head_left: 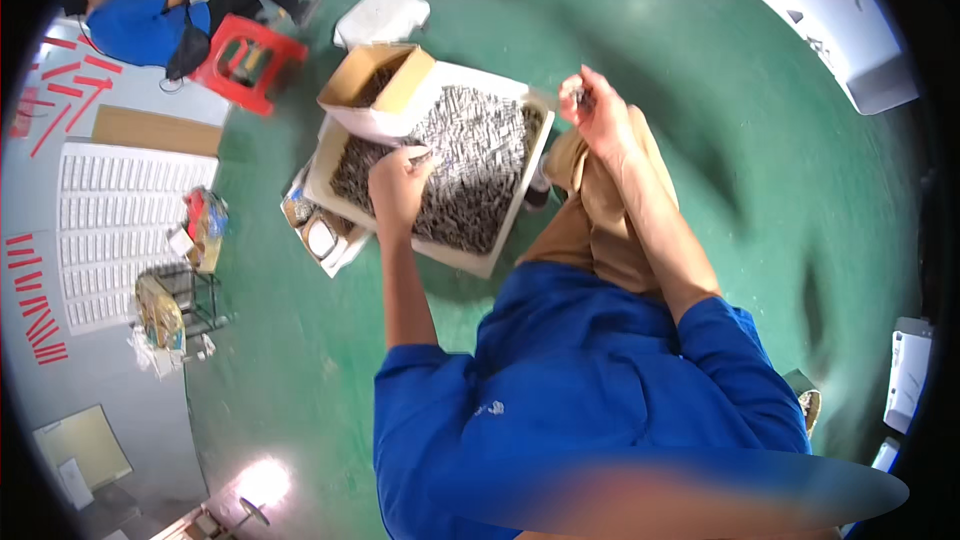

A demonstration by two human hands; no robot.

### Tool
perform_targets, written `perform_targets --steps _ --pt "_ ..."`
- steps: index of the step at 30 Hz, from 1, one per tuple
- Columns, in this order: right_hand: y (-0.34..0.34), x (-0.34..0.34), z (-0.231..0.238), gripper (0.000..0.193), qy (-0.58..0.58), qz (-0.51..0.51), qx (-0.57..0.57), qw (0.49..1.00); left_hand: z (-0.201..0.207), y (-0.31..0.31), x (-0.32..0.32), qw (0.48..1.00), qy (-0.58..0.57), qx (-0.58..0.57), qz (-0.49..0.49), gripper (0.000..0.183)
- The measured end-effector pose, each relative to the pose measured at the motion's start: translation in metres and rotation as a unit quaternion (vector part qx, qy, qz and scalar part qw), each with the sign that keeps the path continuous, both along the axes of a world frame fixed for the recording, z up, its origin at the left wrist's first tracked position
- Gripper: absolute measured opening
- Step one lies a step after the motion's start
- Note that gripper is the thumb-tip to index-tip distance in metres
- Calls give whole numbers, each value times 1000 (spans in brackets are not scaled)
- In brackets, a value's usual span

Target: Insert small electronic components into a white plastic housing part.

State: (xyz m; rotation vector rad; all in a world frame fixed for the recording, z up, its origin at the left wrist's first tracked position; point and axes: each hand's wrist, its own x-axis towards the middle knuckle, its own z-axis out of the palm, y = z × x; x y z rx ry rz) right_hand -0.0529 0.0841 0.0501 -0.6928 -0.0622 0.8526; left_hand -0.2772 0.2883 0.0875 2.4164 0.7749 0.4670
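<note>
A wide, shallow white bin (460, 258) stands in front of me, filled with a great many short grey pieces (470, 190) that look like metal pins. Over its left part, my left hand (398, 185) has its fingertips pinched together just above the pieces; whatever they hold is too small to make out. To the right of the bin, above my knee, my right hand (597, 118) is raised with curled fingers around a few small dark pieces (584, 97) of similar look. A cardboard box (410, 75) with dark pieces inside rests on the bin's far left corner.
A white bag-like bundle (385, 15) lies beyond the bin. Left of it sits a smaller box (325, 238) with assorted items. A red plastic stool (250, 65) stands at far left, near a seated person in blue (140, 25). Green floor (300, 340) surrounds everything.
</note>
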Motion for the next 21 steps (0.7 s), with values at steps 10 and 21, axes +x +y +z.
perform_targets --steps 10,21 --pt "-2 18 -4 35 -39 23 16 999 0 -1 -15 989 144 -10 -20 28" --pt "-3 7 2 35 18 -35 -83 996 -8 -1 38 998 -56 5 34 16"
